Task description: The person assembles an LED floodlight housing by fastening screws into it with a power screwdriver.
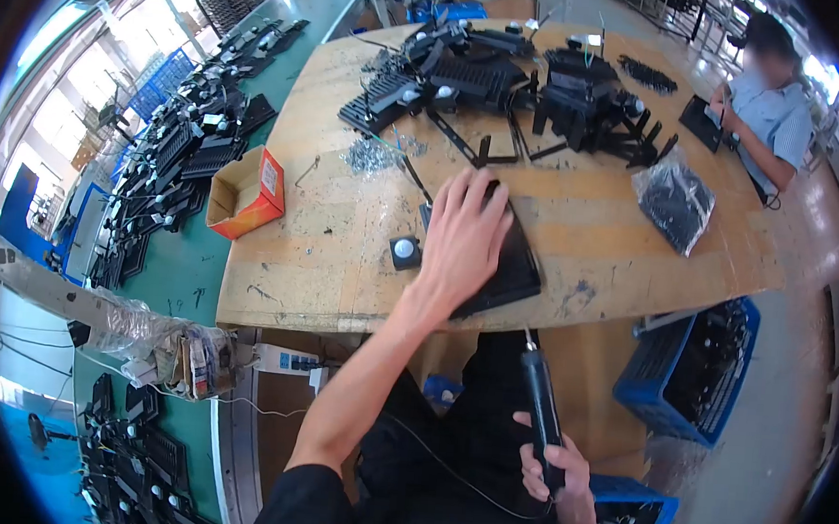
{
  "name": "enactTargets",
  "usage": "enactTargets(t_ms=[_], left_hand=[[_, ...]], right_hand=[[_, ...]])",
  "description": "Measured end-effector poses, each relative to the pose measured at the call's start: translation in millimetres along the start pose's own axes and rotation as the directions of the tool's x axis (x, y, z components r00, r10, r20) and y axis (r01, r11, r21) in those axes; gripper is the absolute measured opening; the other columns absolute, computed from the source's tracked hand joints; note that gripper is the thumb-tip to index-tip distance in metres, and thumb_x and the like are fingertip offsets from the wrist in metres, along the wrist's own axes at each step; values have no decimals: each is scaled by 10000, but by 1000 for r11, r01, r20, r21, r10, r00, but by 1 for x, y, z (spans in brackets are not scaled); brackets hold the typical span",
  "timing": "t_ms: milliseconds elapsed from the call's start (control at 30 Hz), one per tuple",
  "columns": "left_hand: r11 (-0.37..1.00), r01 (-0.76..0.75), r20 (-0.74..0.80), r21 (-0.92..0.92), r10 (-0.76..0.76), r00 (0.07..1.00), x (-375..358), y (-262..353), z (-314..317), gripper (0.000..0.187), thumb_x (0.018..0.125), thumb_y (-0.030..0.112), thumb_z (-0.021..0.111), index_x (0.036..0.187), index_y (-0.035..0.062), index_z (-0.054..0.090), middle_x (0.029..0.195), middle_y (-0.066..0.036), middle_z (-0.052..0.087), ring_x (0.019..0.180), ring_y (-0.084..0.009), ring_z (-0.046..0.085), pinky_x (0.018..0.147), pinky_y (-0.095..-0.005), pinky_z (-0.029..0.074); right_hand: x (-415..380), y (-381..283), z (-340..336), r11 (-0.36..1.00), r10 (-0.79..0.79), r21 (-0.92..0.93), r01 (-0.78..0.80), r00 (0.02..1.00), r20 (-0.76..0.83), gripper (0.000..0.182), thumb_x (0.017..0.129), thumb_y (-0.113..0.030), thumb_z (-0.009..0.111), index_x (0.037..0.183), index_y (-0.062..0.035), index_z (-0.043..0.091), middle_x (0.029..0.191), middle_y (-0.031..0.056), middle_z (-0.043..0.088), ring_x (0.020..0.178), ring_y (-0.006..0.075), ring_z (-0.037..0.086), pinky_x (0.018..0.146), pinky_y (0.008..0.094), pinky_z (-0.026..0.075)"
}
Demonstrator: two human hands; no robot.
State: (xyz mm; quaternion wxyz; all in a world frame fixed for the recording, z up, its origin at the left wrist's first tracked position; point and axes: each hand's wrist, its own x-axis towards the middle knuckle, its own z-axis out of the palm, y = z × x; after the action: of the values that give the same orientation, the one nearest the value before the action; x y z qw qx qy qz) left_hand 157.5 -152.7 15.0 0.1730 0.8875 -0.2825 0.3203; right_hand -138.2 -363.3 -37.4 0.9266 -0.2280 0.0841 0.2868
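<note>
My left hand point(465, 231) lies over a flat black housing point(513, 268) at the table's near edge, fingers stretched out and slightly apart. Part of the housing is hidden beneath that hand. A black electric screwdriver point(541, 390) with a cord is gripped in my right hand point(560, 472), below the table edge, its bit pointing up toward the housing. Left of my left hand sits a small black square part with a white dome point(404, 251). Black brackets point(465, 145) lie just beyond my fingertips.
Black lamp-like units point(469, 78) crowd the wooden table point(342, 267), with loose screws point(373, 156), an orange box point(251, 194) and a plastic bag of black parts point(675, 201). Many units cover the green bench point(245, 136). Blue crates point(679, 412) stand below right. A co-worker point(770, 111) sits far right.
</note>
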Motion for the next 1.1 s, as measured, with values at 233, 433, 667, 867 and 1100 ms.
enactTargets(t_ms=[233,433,667,867,1100], left_hand=[[820,564,-4,-94,-567,824,-71,-8,-63,496,927,287,777,1326,17,659,1268,-233,660,1170,-404,619,1015,-485,493],[649,638,34,-416,-690,723,-78,-29,-49,477,805,265,831,1182,26,662,991,-206,703,894,-371,697,813,-481,566],[413,583,-14,-699,-824,567,-69,-17,-70,457,852,138,789,1235,-4,585,1094,-183,665,963,-269,677,864,-374,552],[313,477,-101,-821,-902,419,-167,38,-252,320,930,75,775,1207,59,616,1159,-22,657,1040,-95,621,885,-272,555],[371,601,-585,-708,-785,-205,-331,97,-445,267,936,93,756,1161,118,614,1043,-22,711,863,-87,638,646,-230,529]], right_hand=[[-7,-7,-14,962,-224,-186,201,968,-116,798,935,-165,708,1589,51,305,739,134,592,456,205,586,398,317,488],[15,-10,-36,952,-233,-222,212,970,-73,683,1080,-284,518,1656,-106,197,738,95,565,420,246,545,338,381,475],[35,-39,-33,976,-67,-178,124,953,294,624,1145,-251,437,1672,-58,165,1033,134,656,615,179,615,479,301,553],[54,-42,-8,962,-57,-233,141,941,334,609,1152,-259,415,1655,-16,174,1030,156,658,610,194,631,437,280,527],[92,-35,26,975,108,-221,-37,941,320,580,1158,-256,409,1649,-24,207,1023,183,670,631,233,665,479,325,573]])
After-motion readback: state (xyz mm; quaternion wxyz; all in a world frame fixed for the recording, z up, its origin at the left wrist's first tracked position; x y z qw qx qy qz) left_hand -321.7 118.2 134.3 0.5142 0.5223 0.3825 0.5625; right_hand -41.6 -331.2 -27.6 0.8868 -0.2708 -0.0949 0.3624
